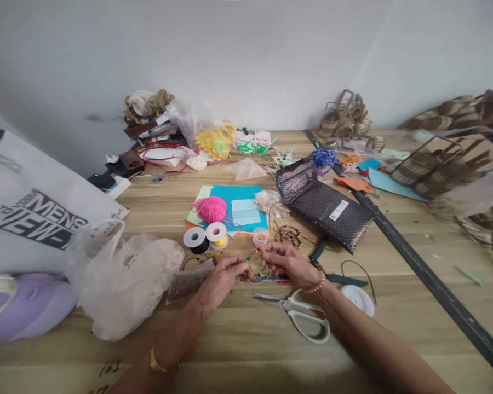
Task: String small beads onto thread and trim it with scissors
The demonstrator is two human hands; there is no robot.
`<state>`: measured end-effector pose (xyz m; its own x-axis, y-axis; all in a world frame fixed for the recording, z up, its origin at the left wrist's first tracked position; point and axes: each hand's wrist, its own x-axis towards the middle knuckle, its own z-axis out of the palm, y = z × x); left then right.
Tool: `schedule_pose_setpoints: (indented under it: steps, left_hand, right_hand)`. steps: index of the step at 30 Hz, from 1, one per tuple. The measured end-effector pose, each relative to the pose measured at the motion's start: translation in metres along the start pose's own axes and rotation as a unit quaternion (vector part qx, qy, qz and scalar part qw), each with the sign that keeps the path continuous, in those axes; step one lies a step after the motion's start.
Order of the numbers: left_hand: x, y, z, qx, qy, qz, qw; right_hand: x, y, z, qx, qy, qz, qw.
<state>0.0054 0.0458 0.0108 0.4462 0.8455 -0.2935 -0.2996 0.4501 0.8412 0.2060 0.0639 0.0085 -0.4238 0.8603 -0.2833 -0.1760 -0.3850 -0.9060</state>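
A loop of small coloured beads, a beaded bracelet (256, 254), is stretched between my two hands above the wooden table. My left hand (225, 278) pinches its left side with fingertips and thumb. On the other side, my right hand (286, 262) grips the loop near its upper right. A thin pale thread hangs below the beads. Just beneath my hands lie scissors (290, 304) with pale green handles, blades pointing left. Beyond my fingers stands a small clear round container (260, 236), and more strung beads (290, 236) lie coiled to its right.
Thread spools (194, 239), pink yarn (212, 209) and blue sheets (246, 195) lie ahead. A black bubble mailer (328, 208) rests to the right, near a white spool (357, 300). Plastic bags (125, 279) crowd the left. Wooden baskets (345, 117) stand along the wall.
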Motion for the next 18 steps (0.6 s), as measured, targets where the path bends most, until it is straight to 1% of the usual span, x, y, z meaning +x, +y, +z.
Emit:
schedule_pose_setpoints:
  steps: [2, 3, 5, 7, 9, 11, 13, 15, 18]
  left_hand:
    - [-0.002, -0.002, 0.001, 0.084, -0.019, -0.003, 0.996]
    - [-0.002, -0.002, 0.002, 0.11, -0.022, -0.004, 0.994]
    - [-0.002, -0.002, 0.001, 0.122, -0.011, 0.005, 0.992]
    - [-0.001, 0.0, -0.002, 0.105, 0.018, 0.024, 0.994]
    - [0.0, 0.002, -0.005, 0.102, 0.04, 0.041, 0.993]
    - [0.0, 0.006, -0.007, 0.117, 0.047, 0.047, 0.991]
    - [0.0, 0.009, -0.007, 0.13, 0.048, 0.05, 0.989]
    - [0.0, 0.011, -0.008, 0.136, 0.05, 0.054, 0.988]
    - [0.0, 0.012, -0.009, 0.131, 0.054, 0.056, 0.988]
  right_hand:
    - [-0.002, -0.004, -0.003, -0.029, -0.02, 0.001, 0.999]
    - [-0.003, -0.007, -0.005, -0.048, -0.033, 0.003, 0.998]
    - [-0.006, -0.015, -0.008, -0.103, -0.046, -0.008, 0.994]
    - [-0.009, -0.025, -0.011, -0.18, -0.039, -0.044, 0.982]
    - [-0.012, -0.035, -0.015, -0.251, -0.002, -0.105, 0.962]
    - [-0.014, -0.044, -0.021, -0.285, 0.04, -0.144, 0.947]
    - [-0.015, -0.05, -0.028, -0.307, 0.066, -0.156, 0.936]
    - [-0.013, -0.054, -0.038, -0.341, 0.072, -0.162, 0.923]
    - [-0.005, -0.055, -0.055, -0.405, 0.101, -0.171, 0.892]
